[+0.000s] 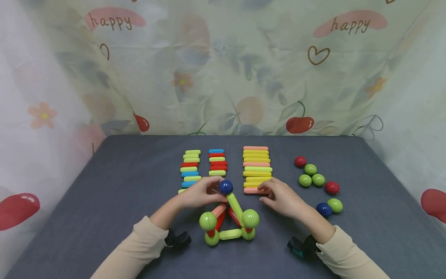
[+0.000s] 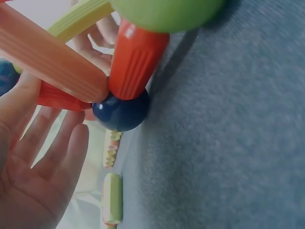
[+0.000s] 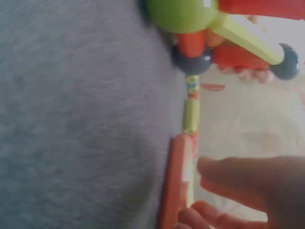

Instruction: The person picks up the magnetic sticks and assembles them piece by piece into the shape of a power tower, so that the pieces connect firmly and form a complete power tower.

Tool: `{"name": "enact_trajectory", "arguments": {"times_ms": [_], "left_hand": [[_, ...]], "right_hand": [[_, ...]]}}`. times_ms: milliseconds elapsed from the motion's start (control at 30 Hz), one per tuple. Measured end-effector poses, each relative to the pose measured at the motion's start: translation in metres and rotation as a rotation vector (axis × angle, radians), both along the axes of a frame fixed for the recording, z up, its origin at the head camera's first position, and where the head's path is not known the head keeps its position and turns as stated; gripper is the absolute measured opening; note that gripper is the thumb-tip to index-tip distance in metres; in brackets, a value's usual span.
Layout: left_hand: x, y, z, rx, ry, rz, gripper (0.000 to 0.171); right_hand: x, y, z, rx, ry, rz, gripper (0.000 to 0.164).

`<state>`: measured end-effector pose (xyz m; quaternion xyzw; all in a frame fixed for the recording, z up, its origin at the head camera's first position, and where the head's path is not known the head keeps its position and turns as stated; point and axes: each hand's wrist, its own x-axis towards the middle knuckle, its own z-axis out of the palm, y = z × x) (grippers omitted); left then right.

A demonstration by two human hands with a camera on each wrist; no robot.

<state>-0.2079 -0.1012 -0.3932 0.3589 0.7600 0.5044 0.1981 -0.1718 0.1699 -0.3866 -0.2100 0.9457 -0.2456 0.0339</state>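
Observation:
A frame of ribbed building rods and balls stands at the table's front, its base bar a light green rod (image 1: 230,234). Green balls (image 1: 208,221) sit at its front corners, and a dark blue ball (image 1: 225,187) tops its rear. My left hand (image 1: 202,192) holds the rear upright, a red rod (image 2: 62,97), just under that ball, thumb on the near side. A lower blue ball (image 2: 121,110) joins the rods at the base. My right hand (image 1: 283,197) has thumb and fingers spread at the right end of a pink rod (image 1: 251,191), the nearest of its row.
Behind the frame lie two columns of short rods (image 1: 217,163) in green, red and blue. The longer yellow and pink rods (image 1: 256,157) form a column to their right. Several loose balls, among them a red ball (image 1: 332,188), lie at the right of the dark tabletop (image 1: 139,174).

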Motion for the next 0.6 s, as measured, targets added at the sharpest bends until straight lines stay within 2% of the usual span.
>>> {"name": "enact_trajectory", "arguments": {"times_ms": [200, 367, 600], "left_hand": [[0.003, -0.005, 0.0, -0.019, 0.037, 0.029, 0.023], [0.008, -0.007, -0.001, -0.024, 0.082, 0.049, 0.022], [0.014, -0.009, -0.004, -0.017, 0.084, 0.096, 0.024]], "right_hand": [[-0.001, -0.005, -0.005, 0.143, 0.064, -0.072, 0.026], [-0.005, -0.008, -0.005, 0.183, 0.093, -0.113, 0.018], [-0.006, -0.008, -0.006, 0.22, 0.109, -0.109, 0.012]]}}
